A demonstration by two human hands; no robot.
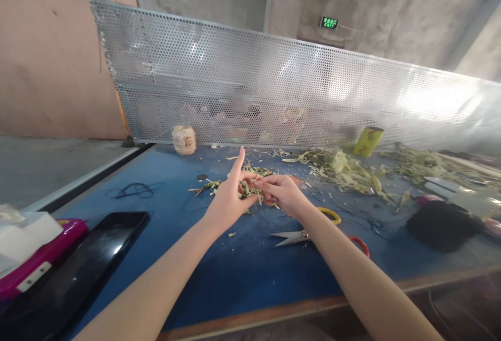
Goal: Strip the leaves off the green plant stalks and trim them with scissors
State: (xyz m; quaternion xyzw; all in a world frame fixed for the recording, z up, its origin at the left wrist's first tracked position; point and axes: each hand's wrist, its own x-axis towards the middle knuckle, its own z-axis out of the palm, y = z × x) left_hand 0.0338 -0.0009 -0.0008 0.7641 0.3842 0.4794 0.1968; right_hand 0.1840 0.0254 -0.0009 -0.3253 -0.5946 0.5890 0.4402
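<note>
My left hand (229,197) and my right hand (282,193) meet over a blue table (242,268), both closed on a small bundle of green and pale leaf strips (247,188). The left index finger points up while the other fingers pinch the strips. The right fingers curl around the bundle's right end. Loose strips (207,187) lie on the table just beyond the hands. Scissors (309,234) with yellow and red handles lie under my right forearm.
A larger heap of leaf scraps (344,169) spreads at the back right. A twine roll (183,139) and a yellow-green cup (368,141) stand by the perforated metal screen (274,90). A black tablet (86,262), a pink box (35,257), and a black pouch (442,225) lie near the edges.
</note>
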